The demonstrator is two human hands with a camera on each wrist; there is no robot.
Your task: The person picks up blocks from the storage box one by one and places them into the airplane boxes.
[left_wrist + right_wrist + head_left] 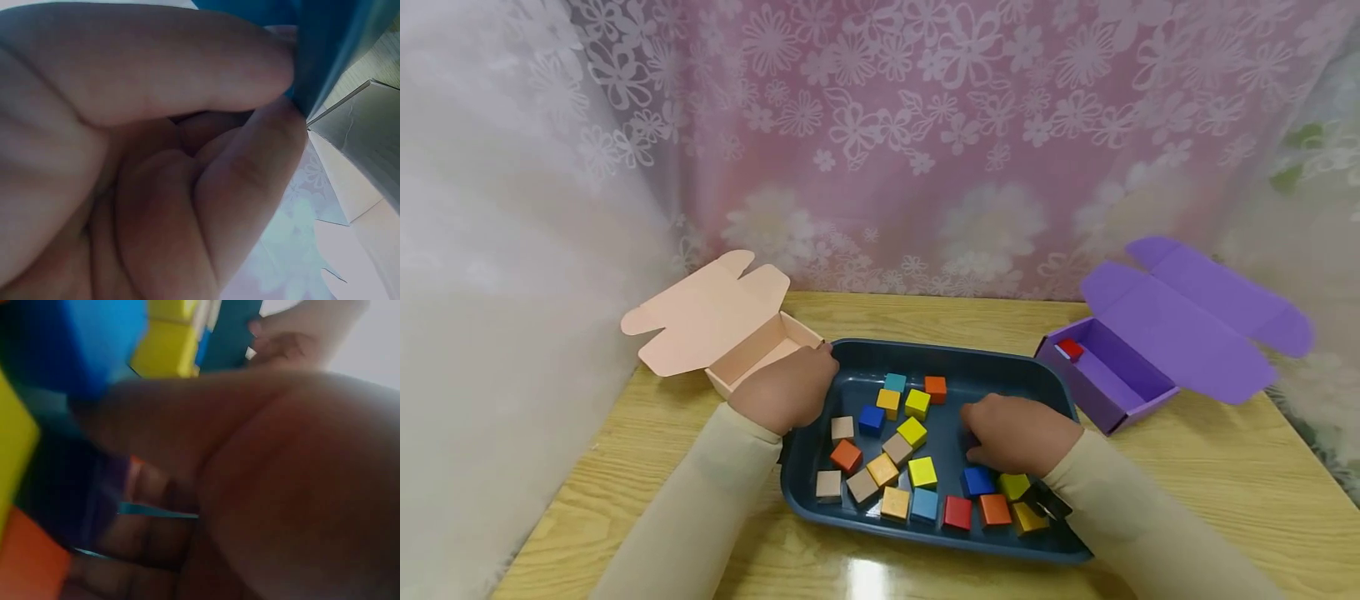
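Note:
My left hand (790, 387) pinches the upper left rim of a dark blue tray (947, 354); the left wrist view shows thumb and finger meeting on that rim (315, 56). Inside the tray, toward its right side, my right hand (1018, 433) reaches down with curled fingers. A dark purple block (78, 487) sits between its thumb and fingers in the right wrist view, mostly in shadow. Close to that thumb is a blue block (977, 481). Yellow, orange, red, light blue and wood-coloured blocks, such as a yellow one (922, 472), lie scattered in the tray.
An open peach cardboard box (722, 379) stands left of the tray, its lid folded back. On the right, an open purple box (1090, 392) holds a red block (1070, 349). A floral curtain (925, 167) hangs behind the wooden table (602, 467).

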